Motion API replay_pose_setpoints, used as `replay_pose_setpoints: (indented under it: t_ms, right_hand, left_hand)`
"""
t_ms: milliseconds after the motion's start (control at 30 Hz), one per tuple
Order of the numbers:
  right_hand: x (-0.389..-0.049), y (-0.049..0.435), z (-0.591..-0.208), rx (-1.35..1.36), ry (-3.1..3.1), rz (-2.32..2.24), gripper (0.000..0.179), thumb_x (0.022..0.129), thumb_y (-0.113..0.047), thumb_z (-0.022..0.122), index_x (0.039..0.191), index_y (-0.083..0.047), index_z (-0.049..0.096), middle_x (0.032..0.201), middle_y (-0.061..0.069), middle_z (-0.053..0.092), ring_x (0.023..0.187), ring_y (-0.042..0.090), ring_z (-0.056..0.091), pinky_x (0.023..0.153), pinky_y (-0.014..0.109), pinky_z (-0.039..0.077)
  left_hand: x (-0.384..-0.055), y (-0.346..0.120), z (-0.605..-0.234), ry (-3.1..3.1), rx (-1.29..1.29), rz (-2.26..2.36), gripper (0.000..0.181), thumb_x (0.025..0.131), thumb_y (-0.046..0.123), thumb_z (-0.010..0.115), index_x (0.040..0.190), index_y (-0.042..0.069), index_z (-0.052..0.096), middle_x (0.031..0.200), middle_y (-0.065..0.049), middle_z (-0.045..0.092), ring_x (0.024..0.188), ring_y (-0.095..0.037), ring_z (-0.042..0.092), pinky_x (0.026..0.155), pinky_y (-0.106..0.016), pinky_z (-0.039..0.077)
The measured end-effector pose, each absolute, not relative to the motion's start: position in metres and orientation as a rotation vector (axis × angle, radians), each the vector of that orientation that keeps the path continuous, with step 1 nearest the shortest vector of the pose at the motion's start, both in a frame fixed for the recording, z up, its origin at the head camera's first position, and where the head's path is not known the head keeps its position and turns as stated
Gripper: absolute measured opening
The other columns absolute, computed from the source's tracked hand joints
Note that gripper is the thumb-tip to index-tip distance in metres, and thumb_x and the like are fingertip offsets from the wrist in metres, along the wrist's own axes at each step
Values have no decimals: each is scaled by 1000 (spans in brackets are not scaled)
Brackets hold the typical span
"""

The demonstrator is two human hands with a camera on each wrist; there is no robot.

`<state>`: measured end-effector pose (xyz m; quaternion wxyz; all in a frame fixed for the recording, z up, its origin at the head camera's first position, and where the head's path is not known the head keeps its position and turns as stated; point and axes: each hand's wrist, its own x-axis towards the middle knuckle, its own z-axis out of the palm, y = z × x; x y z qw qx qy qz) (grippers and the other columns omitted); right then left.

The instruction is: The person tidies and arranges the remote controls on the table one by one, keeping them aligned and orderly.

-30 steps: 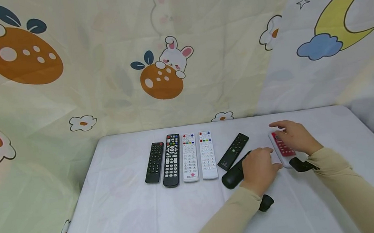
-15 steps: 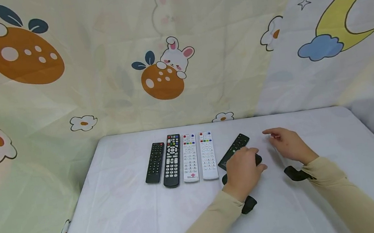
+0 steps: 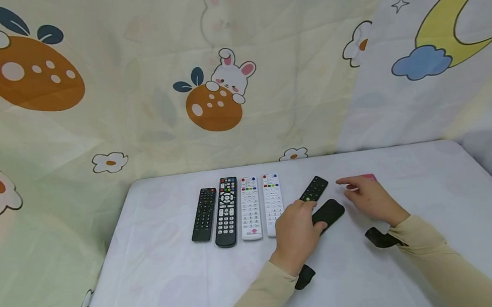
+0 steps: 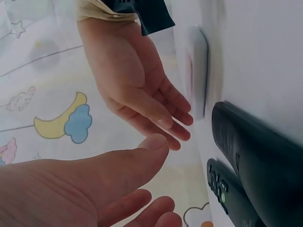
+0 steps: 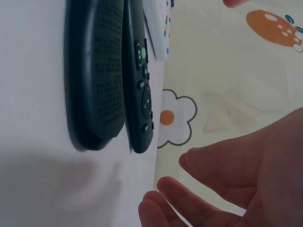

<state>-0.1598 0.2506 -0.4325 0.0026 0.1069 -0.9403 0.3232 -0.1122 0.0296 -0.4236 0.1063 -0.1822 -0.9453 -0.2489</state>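
Note:
My left hand (image 3: 296,236) hovers over the near ends of two slanted black remotes, hiding part of both. In the left wrist view its thumb and fingers (image 4: 154,142) are apart, with nothing between them. One remote (image 3: 329,213) lies face down; the other (image 3: 315,187) shows its buttons. To their right, my right hand (image 3: 372,201) hangs above the table with loosely bent fingers and holds nothing. It covers most of a white remote with a red key area (image 3: 369,177). The right wrist view shows both black remotes (image 5: 97,80) beyond the right fingertips.
Left of the hands, a small black remote (image 3: 204,214), a larger black remote (image 3: 225,212) and two white remotes (image 3: 249,208) lie in a row. A white cloth covers the table (image 3: 165,284). A printed curtain (image 3: 152,133) hangs behind it.
Both hands have moved left. The right hand has left the red-keyed remote's top, and the left hand has passed across the face-down black remote. The remotes appear to stay in place.

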Motion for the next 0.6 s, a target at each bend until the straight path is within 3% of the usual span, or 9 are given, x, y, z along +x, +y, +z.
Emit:
replay_pose_setpoints:
  t_ms: [600]
  right_hand:
    - [-144,234,-445,191,-3029,1087,36,102,-9,53,135,6,56,130,27,60,112,43,61,89,55,52]
  left_hand:
    - [-99,-5,-434,-2780,-581,-704,46,71,24,93,111,9,75,96,-5,72,79,-16,67,57,-25,48]
